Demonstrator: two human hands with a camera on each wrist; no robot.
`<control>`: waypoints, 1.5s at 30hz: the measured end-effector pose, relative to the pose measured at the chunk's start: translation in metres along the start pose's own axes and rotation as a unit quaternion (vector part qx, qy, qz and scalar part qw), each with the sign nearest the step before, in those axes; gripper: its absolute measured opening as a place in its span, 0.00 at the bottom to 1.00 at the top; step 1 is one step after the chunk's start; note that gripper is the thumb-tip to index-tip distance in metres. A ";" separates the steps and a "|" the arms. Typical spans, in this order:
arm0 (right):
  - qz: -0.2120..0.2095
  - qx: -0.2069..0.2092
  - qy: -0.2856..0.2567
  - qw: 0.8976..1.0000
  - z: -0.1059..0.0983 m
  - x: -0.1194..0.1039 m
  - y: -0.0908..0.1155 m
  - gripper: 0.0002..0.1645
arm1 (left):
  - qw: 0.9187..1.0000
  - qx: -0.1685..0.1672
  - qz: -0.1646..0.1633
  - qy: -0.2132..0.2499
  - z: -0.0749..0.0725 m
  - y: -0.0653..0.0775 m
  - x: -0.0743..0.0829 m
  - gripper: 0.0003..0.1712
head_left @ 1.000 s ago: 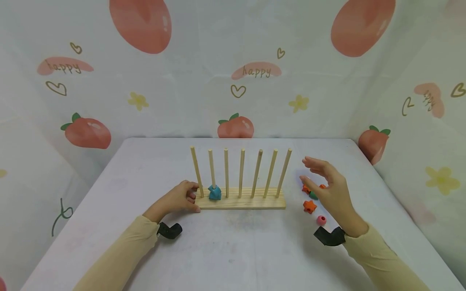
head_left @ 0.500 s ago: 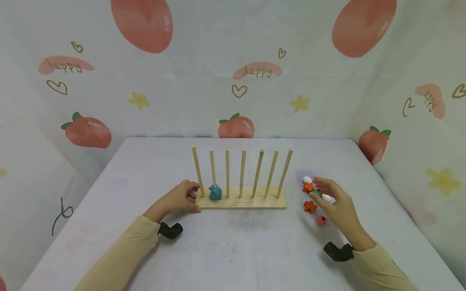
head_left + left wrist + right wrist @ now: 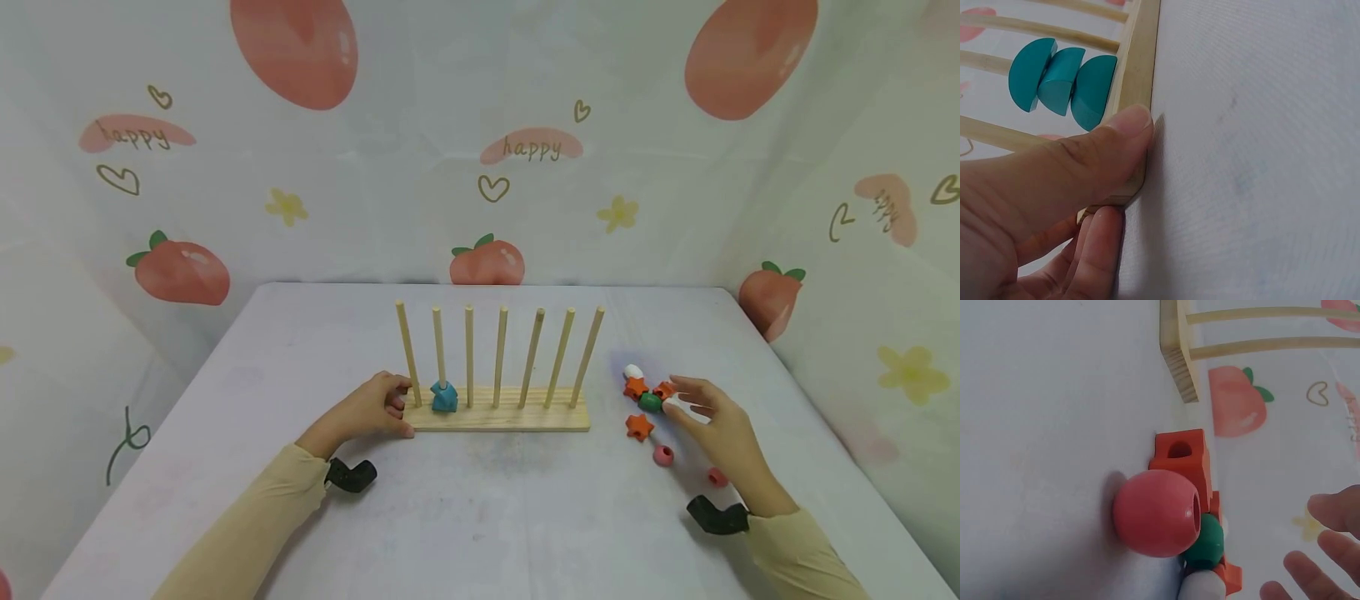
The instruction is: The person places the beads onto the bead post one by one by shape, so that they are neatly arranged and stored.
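Note:
My left hand (image 3: 372, 406) grips the left end of a wooden peg board (image 3: 517, 421), thumb on its front edge and fingers curled round the end. Three blue-green half-round pieces (image 3: 1060, 78) sit stacked on the second peg from the left. My right hand (image 3: 720, 427) hovers palm-in at the right with fingers loosely bent, its fingertips close to a partly covered white bead (image 3: 672, 402). Beside them lie a green bead (image 3: 650, 403) and an orange bead (image 3: 663, 389). In the right wrist view the fingers (image 3: 1338, 511) stand apart from the beads, holding nothing.
More beads lie left of the right hand: a white bead (image 3: 633, 372), an orange star bead (image 3: 636, 388), another orange star bead (image 3: 640, 427) and a pink bead (image 3: 663, 455). A second pink bead (image 3: 717, 477) lies by the wrist. Upright pegs (image 3: 500, 358) rise from the board.
My right hand has come down from above the beads and drawn to the right, uncovering the green and orange beads and the second pink bead. The left hand keeps its hold.

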State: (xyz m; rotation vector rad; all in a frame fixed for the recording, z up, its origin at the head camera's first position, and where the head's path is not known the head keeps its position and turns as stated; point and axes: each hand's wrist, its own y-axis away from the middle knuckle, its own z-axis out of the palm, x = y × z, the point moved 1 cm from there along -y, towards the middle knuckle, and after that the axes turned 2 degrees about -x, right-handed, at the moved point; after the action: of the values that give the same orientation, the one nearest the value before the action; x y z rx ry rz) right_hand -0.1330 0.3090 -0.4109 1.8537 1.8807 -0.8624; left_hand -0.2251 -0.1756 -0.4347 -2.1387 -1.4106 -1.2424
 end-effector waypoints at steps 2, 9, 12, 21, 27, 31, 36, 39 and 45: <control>0.009 -0.013 0.003 1.000 -0.001 0.001 0.002 0.28 | 1.000 0.000 0.000 0.001 0.000 0.000 0.000 0.47; 0.037 -0.076 0.001 0.996 0.000 0.004 0.014 0.28 | 1.000 -0.002 -0.009 0.002 0.000 0.001 -0.001 0.48; 0.031 -0.098 0.003 0.995 0.000 0.005 0.019 0.26 | 1.000 0.000 -0.010 -0.001 0.000 0.001 -0.001 0.49; 0.018 -0.155 0.004 0.988 -0.001 0.012 0.023 0.27 | 1.000 0.001 -0.009 0.001 0.001 0.001 0.000 0.49; 0.009 -0.188 0.006 0.982 -0.002 0.013 0.020 0.28 | 1.000 0.001 -0.007 0.001 0.000 0.000 -0.001 0.48; -0.007 -0.192 0.020 0.981 -0.001 0.013 0.018 0.28 | 1.000 0.000 -0.007 0.004 0.001 -0.001 -0.002 0.48; -0.030 -0.193 0.025 0.980 0.001 0.014 0.017 0.26 | 1.000 -0.001 -0.006 0.002 0.001 0.000 -0.002 0.48; -0.041 -0.198 0.025 0.979 0.002 0.014 0.017 0.24 | 1.000 -0.002 -0.006 0.002 0.001 0.000 -0.002 0.48; -0.051 -0.199 0.035 0.978 0.003 0.014 0.016 0.24 | 1.000 -0.004 -0.007 0.005 0.000 -0.001 -0.003 0.49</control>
State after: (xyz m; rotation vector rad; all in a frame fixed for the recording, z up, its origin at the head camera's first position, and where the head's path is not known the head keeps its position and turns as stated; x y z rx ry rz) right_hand -0.1187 0.3174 -0.4246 1.5713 2.0275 -0.4098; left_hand -0.2260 -0.1772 -0.4377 -2.1267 -1.4223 -1.2645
